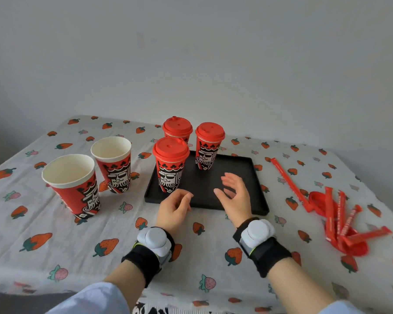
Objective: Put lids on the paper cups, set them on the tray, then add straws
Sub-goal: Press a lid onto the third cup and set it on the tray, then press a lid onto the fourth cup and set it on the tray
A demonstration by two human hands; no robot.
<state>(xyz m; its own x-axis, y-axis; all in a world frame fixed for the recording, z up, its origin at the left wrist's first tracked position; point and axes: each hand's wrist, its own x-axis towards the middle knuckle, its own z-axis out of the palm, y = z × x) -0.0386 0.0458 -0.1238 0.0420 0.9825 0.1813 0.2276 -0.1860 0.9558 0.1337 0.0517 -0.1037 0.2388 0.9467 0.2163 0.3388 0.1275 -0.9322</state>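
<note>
Three red paper cups with red lids stand on the black tray (243, 177): a front-left cup (170, 165), a right cup (208, 147) and a back cup (177, 129). Two lidless cups stand left of the tray: a near cup (74, 185) and a farther cup (114, 165). Red wrapped straws (340, 217) lie on the cloth at the right, on top of red lids (315, 198). My left hand (174, 209) hovers at the tray's front edge with fingers loosely curled and holds nothing. My right hand (235, 196) is over the tray's front, fingers apart, empty.
A strawberry-print tablecloth (55, 245) covers the table, which ends at a plain wall behind. One long straw (286, 177) lies apart from the pile, right of the tray. Both wrists wear black bands with white devices.
</note>
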